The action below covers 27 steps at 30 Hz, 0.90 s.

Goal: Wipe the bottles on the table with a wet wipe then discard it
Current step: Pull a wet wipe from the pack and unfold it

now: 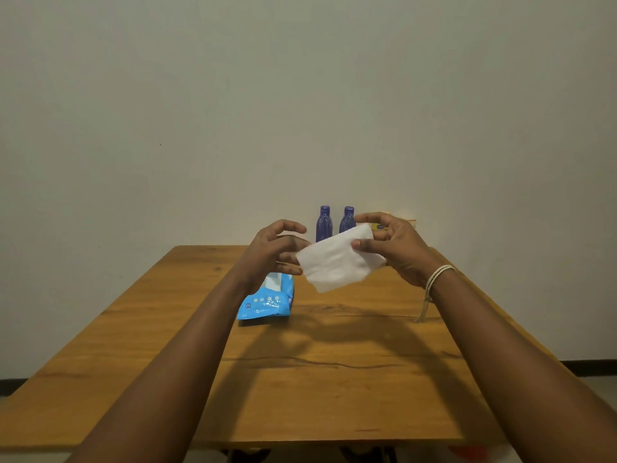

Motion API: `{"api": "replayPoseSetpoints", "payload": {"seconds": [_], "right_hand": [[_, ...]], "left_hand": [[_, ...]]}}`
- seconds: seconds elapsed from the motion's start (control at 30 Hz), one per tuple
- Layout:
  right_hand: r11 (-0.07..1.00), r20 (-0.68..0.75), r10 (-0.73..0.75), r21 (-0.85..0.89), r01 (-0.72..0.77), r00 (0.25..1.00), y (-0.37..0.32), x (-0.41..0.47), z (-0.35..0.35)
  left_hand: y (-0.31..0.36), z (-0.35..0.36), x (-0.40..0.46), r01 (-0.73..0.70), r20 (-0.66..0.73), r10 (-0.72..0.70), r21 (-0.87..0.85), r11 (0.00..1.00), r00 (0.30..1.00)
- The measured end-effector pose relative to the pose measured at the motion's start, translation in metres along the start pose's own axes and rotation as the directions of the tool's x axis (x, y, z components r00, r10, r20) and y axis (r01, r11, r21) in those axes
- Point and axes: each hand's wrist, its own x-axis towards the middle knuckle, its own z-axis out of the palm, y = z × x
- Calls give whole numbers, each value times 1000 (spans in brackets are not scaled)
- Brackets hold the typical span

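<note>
Both hands, left hand (277, 252) and right hand (395, 245), grip the white wet wipe (337, 262) above the table (334, 379), near two blue bottles (335, 222).

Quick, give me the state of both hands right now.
Left hand: pinching the left edge of the white wet wipe.
Right hand: closed on the wipe's right edge, thumb on top.
</note>
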Motion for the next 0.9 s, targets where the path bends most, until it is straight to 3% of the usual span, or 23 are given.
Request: {"api": "replayPoseSetpoints", "payload": {"seconds": [0.13,0.2,0.3,0.37,0.43,0.5,0.57,0.67,0.9], "right_hand": [[982,178,31,-190,3,983,-15,4,1],[960,252,64,-281,10,965,-23,7,2],[949,269,75,-314,14,960,-28,7,3],[970,172,68,-241,-24,983,-25,7,5],[989,31,145,32,-146,989,-13,6,10],[870,17,348,367,-330,937,5,1,20],[707,83,532,504,-496,843,22,-6,28],[664,151,577,486,-568,803,33,-15,30],[808,42,421,436,-396,906,21,-7,27]], "left_hand": [[7,11,1,132,194,-176,220,966,965],[8,22,0,85,232,-163,313,946,959],[3,32,-1,49,233,-109,251,967,966],[0,39,-4,70,207,-96,129,989,974],[-1,48,-7,114,145,-100,-92,989,984],[-1,57,-7,153,76,-136,-319,935,988],[-3,65,-7,175,8,-190,-427,887,982],[-9,68,-7,199,-77,-251,-406,892,965],[-24,55,-6,266,-16,-310,-473,840,951]]}}
